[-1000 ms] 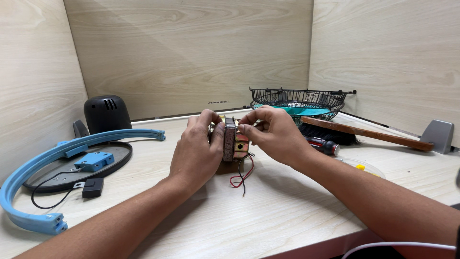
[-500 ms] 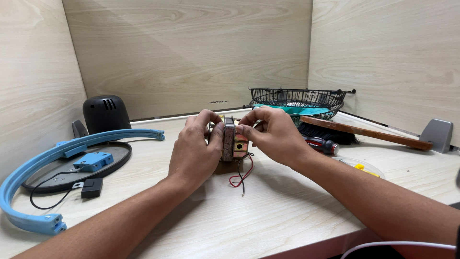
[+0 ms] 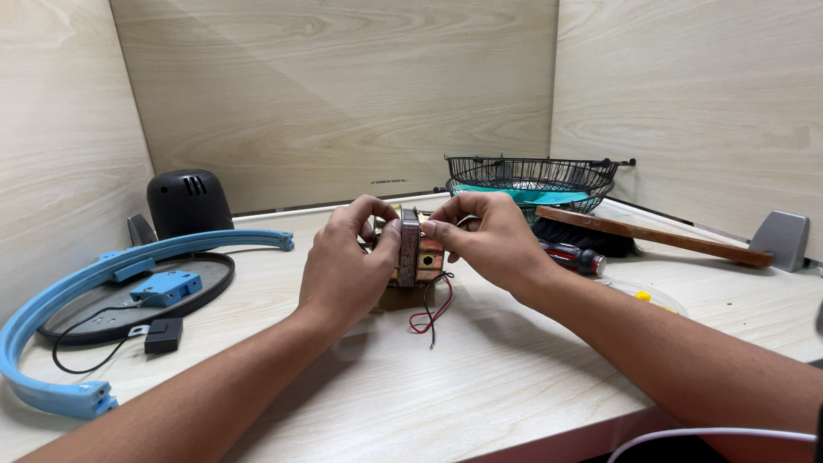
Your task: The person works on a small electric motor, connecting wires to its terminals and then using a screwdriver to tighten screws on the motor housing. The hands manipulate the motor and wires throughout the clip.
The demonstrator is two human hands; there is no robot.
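**Steadying a small motor core with both hands**

The motor core (image 3: 410, 250) stands on the table (image 3: 480, 377), mid-front, red and black wires (image 3: 431, 310) trailing. Left hand (image 3: 347, 267) and right hand (image 3: 490, 240) pinch it from either side, fingers (image 3: 441, 230) pressed to its edges. Best grip: even and square, clear of the wires.

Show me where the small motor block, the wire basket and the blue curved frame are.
small motor block (image 3: 410, 249), head view, on its dark laminated edge.
wire basket (image 3: 531, 174), head view, on its near rim.
blue curved frame (image 3: 51, 296), head view, on its left arc.
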